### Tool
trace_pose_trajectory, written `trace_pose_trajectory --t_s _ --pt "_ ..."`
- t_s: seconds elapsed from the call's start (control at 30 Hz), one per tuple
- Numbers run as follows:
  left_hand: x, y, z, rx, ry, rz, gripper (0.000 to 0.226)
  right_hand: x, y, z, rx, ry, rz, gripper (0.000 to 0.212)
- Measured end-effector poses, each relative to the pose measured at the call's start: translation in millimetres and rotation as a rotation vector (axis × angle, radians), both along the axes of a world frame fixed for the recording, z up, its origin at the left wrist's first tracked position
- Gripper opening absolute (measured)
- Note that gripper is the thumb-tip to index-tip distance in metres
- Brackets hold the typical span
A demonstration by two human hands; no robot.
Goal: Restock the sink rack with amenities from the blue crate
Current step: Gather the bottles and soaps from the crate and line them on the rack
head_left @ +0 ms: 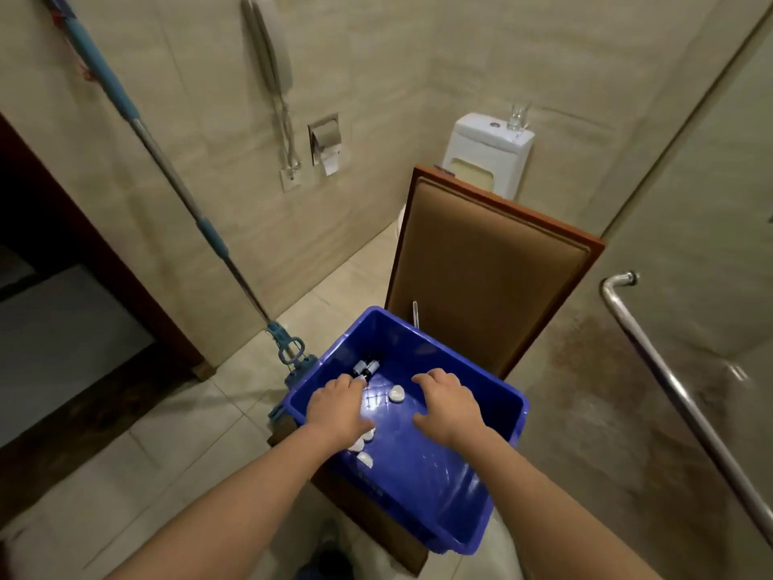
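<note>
**Both your hands are down in the blue crate (456, 357), which sits on a brown padded chair (489, 265); the sink rack is nowhere in view.**

Your left hand (334, 406) reaches palm-down to the crate's far left corner, its fingertips at the small bottles (366, 367); whether they have pinched one cannot be told from here. Your right hand (447, 406) hovers palm-down over the crate floor, fingers spread and loosely bent, holding nothing, just beside a white round packet (396, 393). More white packets (364, 447) lie under your left wrist. To do this pick well, close fully round one bottle before lifting, let the right hand gather the round packet at the same go, and carry both low and upright out over the rim.
</note>
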State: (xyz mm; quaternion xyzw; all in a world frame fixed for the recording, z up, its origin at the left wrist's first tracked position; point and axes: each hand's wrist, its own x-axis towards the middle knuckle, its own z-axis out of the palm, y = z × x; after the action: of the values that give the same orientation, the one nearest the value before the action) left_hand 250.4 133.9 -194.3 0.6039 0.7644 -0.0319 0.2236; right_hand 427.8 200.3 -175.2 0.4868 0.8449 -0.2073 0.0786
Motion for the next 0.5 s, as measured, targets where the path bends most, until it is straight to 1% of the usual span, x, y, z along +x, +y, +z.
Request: trace_pose_trajectory --t_s 0.23,0.5 --pt "-67.1 55.5 -39.4 -0.105 -0.071 -0.078 0.074 -59.2 38.7 -37.4 -0.089 -0.034 -0.105 0.056" --pt "-83.4 87.9 -87.7 -0.194 -0.14 -0.097 0.076 -86.8 69.7 -82.8 -0.183 -0.088 -0.147 0.055"
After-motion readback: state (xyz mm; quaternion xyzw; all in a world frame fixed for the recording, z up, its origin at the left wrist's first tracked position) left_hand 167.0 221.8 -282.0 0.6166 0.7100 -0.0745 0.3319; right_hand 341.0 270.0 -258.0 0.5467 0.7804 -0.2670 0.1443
